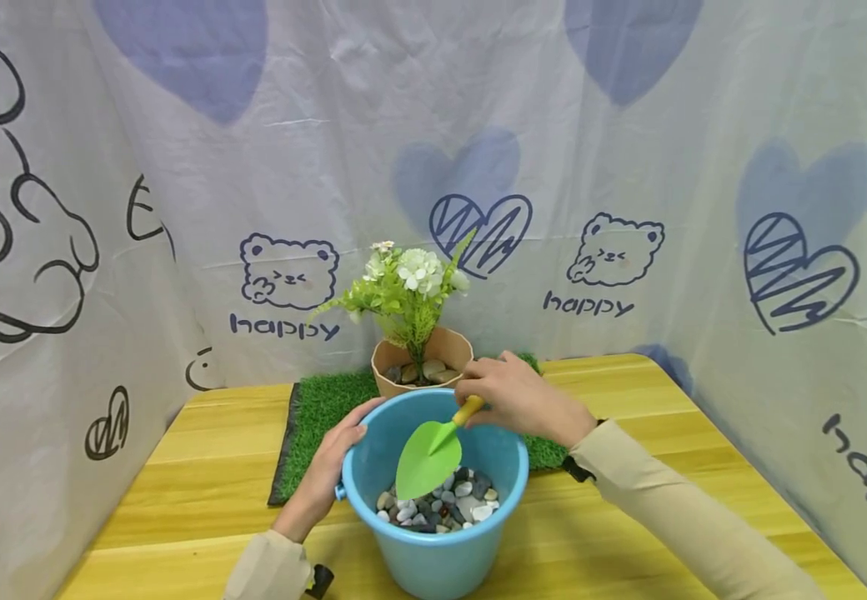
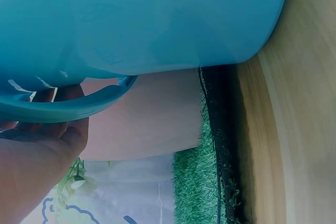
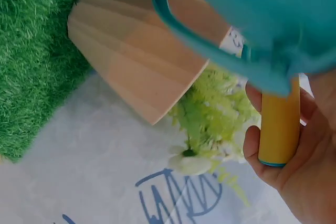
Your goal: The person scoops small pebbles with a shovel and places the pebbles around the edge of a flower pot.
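Observation:
A light blue bucket [image 1: 441, 562] stands on the table, with many small pebbles [image 1: 441, 504] inside. My left hand [image 1: 332, 450] grips its left rim; in the left wrist view the fingers pass behind the bucket's handle [image 2: 68, 109]. Over the bucket my right hand [image 1: 512, 396] holds a toy trowel [image 1: 429, 460] by its yellow grip [image 3: 280, 127]. The green blade tilts down to the left above the pebbles, and I see no pebbles on it. Whether its tip touches them is unclear.
Behind the bucket, a peach flowerpot [image 1: 388, 360] with stones and a white-flowered plant [image 1: 414, 292] sits on an artificial grass mat [image 1: 328, 408]. Below lies a yellow wooden table [image 1: 201, 483]. A printed white curtain [image 1: 373, 108] surrounds the back and sides.

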Tool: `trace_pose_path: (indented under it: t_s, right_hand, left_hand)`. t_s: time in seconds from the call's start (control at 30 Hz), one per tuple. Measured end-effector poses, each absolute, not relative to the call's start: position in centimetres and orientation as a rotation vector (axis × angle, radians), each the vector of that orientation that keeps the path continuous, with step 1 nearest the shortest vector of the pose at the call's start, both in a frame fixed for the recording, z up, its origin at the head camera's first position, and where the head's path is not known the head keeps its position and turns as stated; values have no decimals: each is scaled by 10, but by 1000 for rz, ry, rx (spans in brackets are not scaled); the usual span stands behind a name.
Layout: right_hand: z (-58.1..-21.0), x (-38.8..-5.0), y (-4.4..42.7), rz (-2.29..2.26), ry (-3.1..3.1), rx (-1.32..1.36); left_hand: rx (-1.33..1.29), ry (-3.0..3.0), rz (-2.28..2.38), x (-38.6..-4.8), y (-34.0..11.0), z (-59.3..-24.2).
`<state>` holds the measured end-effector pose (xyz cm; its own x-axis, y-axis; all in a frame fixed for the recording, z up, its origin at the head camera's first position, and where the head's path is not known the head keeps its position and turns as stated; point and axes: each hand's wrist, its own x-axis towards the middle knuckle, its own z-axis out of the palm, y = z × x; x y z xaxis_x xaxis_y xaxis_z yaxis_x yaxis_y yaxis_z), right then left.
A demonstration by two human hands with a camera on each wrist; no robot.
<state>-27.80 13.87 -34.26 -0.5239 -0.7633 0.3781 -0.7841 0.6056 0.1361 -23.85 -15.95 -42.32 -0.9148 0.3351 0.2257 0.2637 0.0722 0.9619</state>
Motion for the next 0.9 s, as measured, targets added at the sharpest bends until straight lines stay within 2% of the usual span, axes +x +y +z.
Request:
trace_pose_path:
  t_s: [0.43, 0.9]
  right_hand:
    - [-347, -268, 127, -111, -2344, 1242]
    - [-350, -265, 117, -225, -2369, 1438]
  left_hand:
    - [637, 2255, 2013, -239, -158, -424]
    - [638, 2254, 2018, -237, -158, -426]
